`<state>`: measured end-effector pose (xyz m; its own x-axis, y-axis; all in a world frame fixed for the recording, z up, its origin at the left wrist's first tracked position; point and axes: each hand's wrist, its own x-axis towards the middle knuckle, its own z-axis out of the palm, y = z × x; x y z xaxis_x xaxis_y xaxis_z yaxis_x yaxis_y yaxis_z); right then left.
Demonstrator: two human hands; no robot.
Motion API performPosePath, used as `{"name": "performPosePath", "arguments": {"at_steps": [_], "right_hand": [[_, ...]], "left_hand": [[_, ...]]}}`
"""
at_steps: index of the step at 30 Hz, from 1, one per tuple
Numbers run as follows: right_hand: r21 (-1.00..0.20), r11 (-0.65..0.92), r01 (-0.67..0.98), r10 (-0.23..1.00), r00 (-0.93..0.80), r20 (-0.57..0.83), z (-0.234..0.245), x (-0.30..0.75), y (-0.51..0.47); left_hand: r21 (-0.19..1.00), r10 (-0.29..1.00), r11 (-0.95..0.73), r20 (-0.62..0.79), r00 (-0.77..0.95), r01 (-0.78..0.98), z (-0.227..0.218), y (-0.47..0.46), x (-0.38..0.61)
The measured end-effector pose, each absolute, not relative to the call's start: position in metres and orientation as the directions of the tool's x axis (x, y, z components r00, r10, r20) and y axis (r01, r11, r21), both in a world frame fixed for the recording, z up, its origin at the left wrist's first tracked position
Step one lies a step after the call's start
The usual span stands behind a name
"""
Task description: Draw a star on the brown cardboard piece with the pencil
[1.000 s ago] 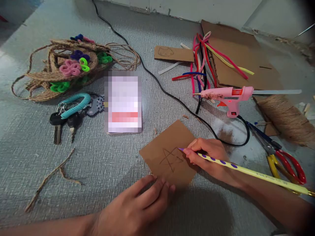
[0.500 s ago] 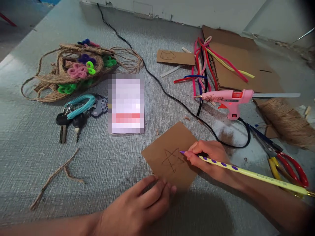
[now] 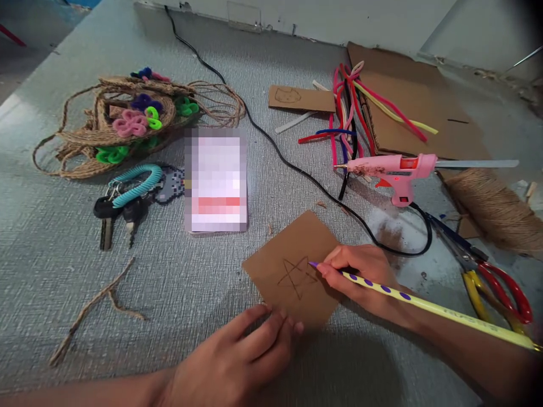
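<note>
Coarse twine (image 3: 80, 135) loops around fuzzy petalled flowers (image 3: 129, 123). My left hand (image 3: 237, 350) bends its fingers onto the flat cardboard square (image 3: 316, 234) on the table (image 3: 182, 294); I can't tell whether they pinch. My right hand (image 3: 360, 274) clasps a slim, spotted pencil (image 3: 449, 312).

Can't read a thing on the phone (image 3: 218, 181), its screen's all pixel blocks, and they swallow one end of the grey keychain charm (image 3: 167, 183) too. The left hand (image 3: 237, 350) hides part of the near edge of the cardboard square (image 3: 297, 237), while the right hand (image 3: 360, 274) covers its right corner. Lettering on the pencil (image 3: 382, 288) is too tiny to make out, same for the label on the glue gun (image 3: 399, 169). The twine spool (image 3: 496, 206) gets chopped off by the right edge, and the left forearm (image 3: 106, 390) runs out of frame.
</note>
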<state>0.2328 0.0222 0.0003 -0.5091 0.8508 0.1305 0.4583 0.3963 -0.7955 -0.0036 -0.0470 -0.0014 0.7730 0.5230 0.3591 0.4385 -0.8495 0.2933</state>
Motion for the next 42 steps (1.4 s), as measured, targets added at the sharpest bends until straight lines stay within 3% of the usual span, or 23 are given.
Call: {"name": "performPosePath", "arguments": {"at_steps": [4, 9, 13, 18, 23, 27, 32, 37, 42], "right_hand": [[-0.775, 0.523, 0.353, 0.737, -0.644, 0.204, 0.001, 0.234, 0.024], [-0.762, 0.511, 0.397, 0.775, -0.596, 0.209, 0.000, 0.233, 0.023], [-0.721, 0.642, 0.261, 0.644, -0.693, 0.323, -0.004, 0.233, 0.023], [-0.727, 0.609, 0.317, 0.715, -0.615, 0.331, -0.006, 0.231, 0.024], [-0.682, 0.700, 0.212, 0.562, -0.753, 0.342, -0.008, 0.234, 0.024], [-0.720, 0.636, 0.280, 0.660, -0.680, 0.319, -0.009, 0.235, 0.023], [-0.669, 0.716, 0.198, 0.546, -0.756, 0.361, -0.010, 0.234, 0.024], [-0.732, 0.621, 0.280, 0.662, -0.688, 0.298, -0.011, 0.235, 0.022], [-0.790, 0.590, 0.168, 0.605, -0.740, 0.295, -0.008, 0.235, 0.022]], "left_hand": [[0.287, 0.515, -0.854, 0.349, 0.782, 0.434, -0.004, -0.047, -0.005], [0.298, 0.515, -0.853, 0.353, 0.781, 0.427, -0.001, -0.047, -0.004], [0.314, 0.522, -0.849, 0.381, 0.763, 0.425, -0.002, -0.048, -0.002], [0.339, 0.531, -0.842, 0.377, 0.759, 0.420, -0.004, -0.047, -0.002], [0.331, 0.523, -0.847, 0.376, 0.765, 0.417, -0.007, -0.047, -0.003], [0.332, 0.539, -0.838, 0.379, 0.752, 0.433, -0.008, -0.049, -0.002], [0.326, 0.548, -0.833, 0.385, 0.742, 0.446, -0.005, -0.049, -0.001], [0.316, 0.540, -0.838, 0.366, 0.758, 0.445, -0.004, -0.049, -0.002], [0.332, 0.560, -0.825, 0.376, 0.738, 0.457, -0.007, -0.051, -0.002]]}}
